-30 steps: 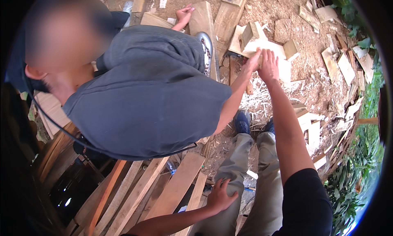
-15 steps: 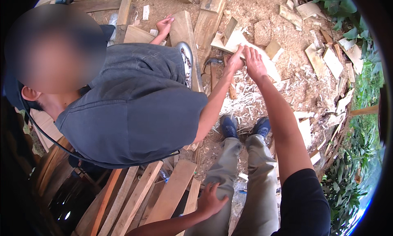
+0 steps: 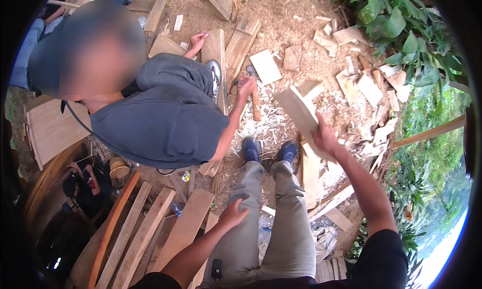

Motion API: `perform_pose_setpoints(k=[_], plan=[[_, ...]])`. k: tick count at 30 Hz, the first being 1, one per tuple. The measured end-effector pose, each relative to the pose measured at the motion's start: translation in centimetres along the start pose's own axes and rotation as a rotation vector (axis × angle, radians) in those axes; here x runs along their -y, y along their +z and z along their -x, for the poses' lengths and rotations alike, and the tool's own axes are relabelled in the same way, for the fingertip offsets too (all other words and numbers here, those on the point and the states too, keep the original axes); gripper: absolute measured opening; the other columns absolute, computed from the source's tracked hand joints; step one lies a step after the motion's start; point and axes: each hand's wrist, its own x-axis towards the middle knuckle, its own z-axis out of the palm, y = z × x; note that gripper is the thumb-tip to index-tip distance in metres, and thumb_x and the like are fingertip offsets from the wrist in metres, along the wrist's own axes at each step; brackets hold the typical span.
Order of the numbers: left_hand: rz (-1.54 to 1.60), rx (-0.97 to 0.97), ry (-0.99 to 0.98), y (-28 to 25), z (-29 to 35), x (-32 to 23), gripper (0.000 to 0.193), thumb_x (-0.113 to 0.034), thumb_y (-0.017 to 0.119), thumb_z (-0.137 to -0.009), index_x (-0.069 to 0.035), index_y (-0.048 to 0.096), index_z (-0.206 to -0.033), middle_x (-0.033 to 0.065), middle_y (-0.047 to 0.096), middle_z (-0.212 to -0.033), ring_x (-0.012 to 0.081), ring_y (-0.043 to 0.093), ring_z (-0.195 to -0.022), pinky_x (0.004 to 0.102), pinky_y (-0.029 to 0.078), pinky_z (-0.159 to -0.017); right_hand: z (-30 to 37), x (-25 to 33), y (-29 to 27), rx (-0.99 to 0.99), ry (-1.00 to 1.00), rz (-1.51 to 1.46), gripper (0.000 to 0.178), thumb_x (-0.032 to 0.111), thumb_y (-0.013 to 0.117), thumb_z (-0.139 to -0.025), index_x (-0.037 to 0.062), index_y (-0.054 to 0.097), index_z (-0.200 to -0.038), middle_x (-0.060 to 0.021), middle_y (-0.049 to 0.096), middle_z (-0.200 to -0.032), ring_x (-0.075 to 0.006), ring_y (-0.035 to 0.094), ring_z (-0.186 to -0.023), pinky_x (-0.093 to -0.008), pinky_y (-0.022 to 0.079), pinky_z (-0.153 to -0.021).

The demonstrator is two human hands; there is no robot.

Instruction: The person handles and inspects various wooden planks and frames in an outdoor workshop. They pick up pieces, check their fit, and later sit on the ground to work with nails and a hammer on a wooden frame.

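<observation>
My right hand (image 3: 326, 136) is closed round the edge of a pale wooden board (image 3: 297, 110), which it holds tilted above the shavings, to the right of my feet. My left hand (image 3: 234, 214) rests on my left thigh, fingers stretched out and holding nothing. Ahead and to the left a co-worker bends low. That person's near hand (image 3: 246, 86) is by a tool with a wooden handle (image 3: 256, 106) on the ground; whether it grips the tool is unclear. The co-worker's other hand (image 3: 199, 39) is beside an upright plank (image 3: 215, 50).
A pale square board (image 3: 266, 67) lies among shavings. Offcuts (image 3: 370, 90) scatter to the right, near leafy plants (image 3: 401, 25). Long planks (image 3: 183, 231) stand close on my left. More people (image 3: 88, 181) are at lower left. A timber piece (image 3: 310, 173) lies beside my right foot.
My right hand has drawn back toward me with the board. The co-worker's near hand, which was beside mine at the board, has moved left to the tool. My left hand has shifted slightly left.
</observation>
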Motion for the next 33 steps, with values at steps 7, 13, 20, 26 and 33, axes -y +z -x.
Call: perform_pose_setpoints(k=[7, 13, 20, 26, 33], plan=[[0.514, -0.012, 0.320, -3.6, 4.3, -8.2, 0.050, -0.044, 0.049, -0.103, -0.003, 0.057, -0.132, 0.0148, 0.065, -0.126, 0.0234, 0.063, -0.113, 0.0374, 0.046, -0.098, 22.4, 2.1, -6.6, 0.137, -0.060, -0.280, 0.074, 0.007, 0.071, -0.085, -0.0053, 0.032, -0.147, -0.0243, 0.067, -0.116, -0.0305, 0.067, -0.109, -0.0366, 0.051, -0.094], [0.886, 0.212, 0.358, -4.4, 8.9, -16.5, 0.048, -0.040, 0.041, -0.106, -0.002, 0.056, -0.132, 0.0153, 0.068, -0.118, 0.0249, 0.065, -0.108, 0.0386, 0.047, -0.095, 32.5, 8.1, -10.5, 0.258, -0.035, -0.633, 0.058, -0.002, 0.071, -0.085, -0.0061, 0.047, -0.138, -0.0149, 0.066, -0.121, -0.0177, 0.061, -0.112, -0.0332, 0.047, -0.099], [0.774, -0.183, 0.792, 0.5, 8.2, -15.7, 0.038, -0.032, 0.046, -0.103, -0.004, 0.065, -0.120, 0.0131, 0.070, -0.112, 0.0325, 0.066, -0.102, 0.0403, 0.050, -0.090, 36.2, 13.4, -14.1, 0.344, -0.259, -0.695, 0.055, -0.006, 0.075, -0.080, -0.0040, 0.055, -0.131, -0.0095, 0.066, -0.119, -0.0155, 0.060, -0.110, -0.0320, 0.048, -0.097], [0.946, -0.168, 0.712, 1.0, 10.2, -15.7, 0.037, -0.031, 0.046, -0.103, -0.004, 0.065, -0.120, 0.0128, 0.070, -0.112, 0.0315, 0.066, -0.102, 0.0398, 0.050, -0.090, 35.4, 17.5, -15.4, 0.526, -0.303, -0.808, 0.052, -0.006, 0.078, -0.075, -0.0049, 0.060, -0.125, -0.0065, 0.069, -0.110, -0.0139, 0.064, -0.099, -0.0303, 0.050, -0.091], [1.124, -0.181, 0.603, 1.3, 11.3, -12.9, 0.036, -0.030, 0.046, -0.103, -0.004, 0.064, -0.121, 0.0124, 0.070, -0.112, 0.0304, 0.066, -0.102, 0.0393, 0.050, -0.090, 30.5, 20.1, -11.2, 0.780, -0.250, -0.853, 0.065, 0.005, 0.077, -0.077, -0.0062, 0.051, -0.135, -0.0122, 0.064, -0.123, -0.0194, 0.060, -0.114, -0.0344, 0.045, -0.101]])
